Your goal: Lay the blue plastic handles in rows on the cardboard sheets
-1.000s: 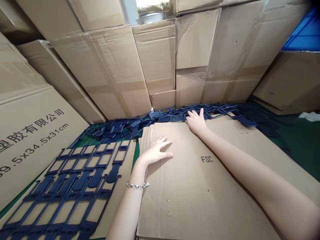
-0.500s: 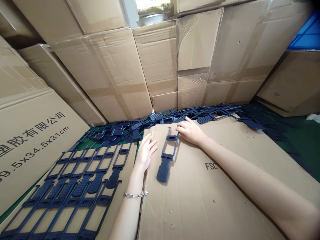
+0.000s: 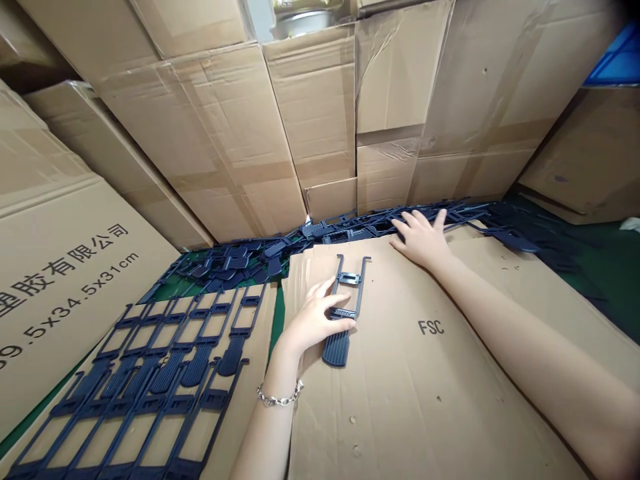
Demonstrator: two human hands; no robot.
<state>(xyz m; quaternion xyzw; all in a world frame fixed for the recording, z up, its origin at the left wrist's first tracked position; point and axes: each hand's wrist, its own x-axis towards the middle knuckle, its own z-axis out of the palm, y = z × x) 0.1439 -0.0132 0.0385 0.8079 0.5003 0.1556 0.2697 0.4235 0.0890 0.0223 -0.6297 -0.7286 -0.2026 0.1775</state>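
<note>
From my end I see a dark blue piece on the far left part of the stack, apparently lying flat, its paddle toward me and its hooked prongs toward the stack's far edge. My left hand is at it, fingers on the far side of the ridged crossbar and thumb on the near side; I cannot tell whether they pinch it or only touch it. My right hand is at the stack's far edge, fingers spread over the tangled pile, with nothing visibly caught in them. The two hands are well apart. Left of the stack, more pieces lie in rows on a sheet; beyond the stack stand cartons. For good handling I would hold the piece by crossbar or paddle, which look sturdier, and spare the thin prongs, which might bend. At the pile, I would favour a topmost piece and a gentle pull, since the hooks look apt to snag.
</note>
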